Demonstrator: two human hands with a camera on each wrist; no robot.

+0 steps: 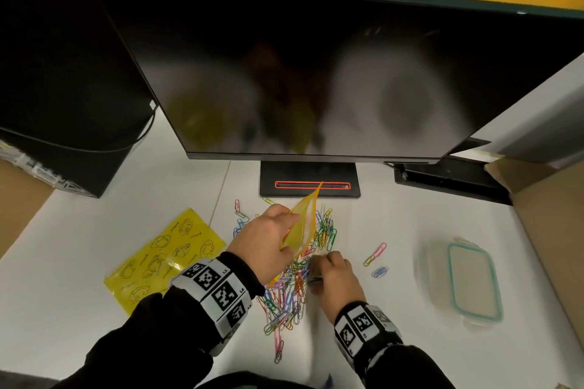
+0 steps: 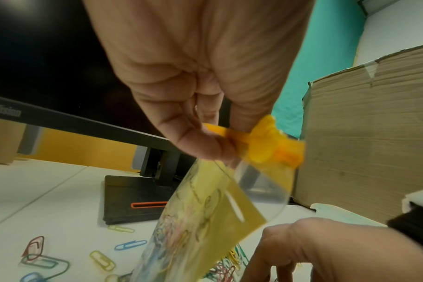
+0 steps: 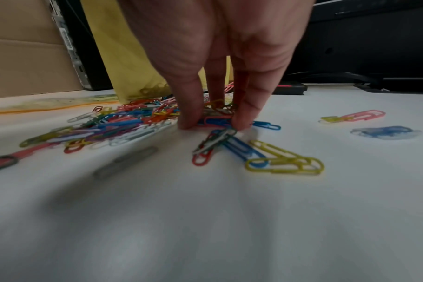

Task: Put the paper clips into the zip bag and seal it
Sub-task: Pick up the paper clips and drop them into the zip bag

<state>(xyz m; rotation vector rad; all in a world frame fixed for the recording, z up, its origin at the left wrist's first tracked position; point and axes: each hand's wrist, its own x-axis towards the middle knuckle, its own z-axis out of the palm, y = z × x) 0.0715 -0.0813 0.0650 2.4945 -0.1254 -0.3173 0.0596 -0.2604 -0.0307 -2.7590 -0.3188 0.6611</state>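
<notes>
Clips in every colour lie heaped on the desk, and my right hand [image 3: 213, 80] comes down on the near side of the pile with the fingers [image 3: 190, 106] curled, tips closing on a few paper clips [image 1: 290, 287] against the white top; they are pinched but not yet off the surface as far as I can tell. My left hand [image 1: 268, 237] pinches the zip bag [image 1: 303, 224] by its orange zip strip, thumb on one side and fingers on the other, and holds it hanging just above the far part of the heap, so the mouth stays up and close to where I gather, a short carry for each pinch. In the left wrist view coloured shapes show through the yellow film, which I judge to be clips already inside, though they may be the pile behind it. Most of the clips are out on the desk, so the filling looks barely begun and the sealing is far off. A few strays [image 1: 376, 254] lie apart toward the right edge, near a clear lidded box [image 1: 474, 281] with a teal rim. A second yellow bag [image 1: 167, 259] lies flat toward the left edge. The monitor stand [image 1: 309, 180] sits at the far edge, just beyond the bag's tip.
</notes>
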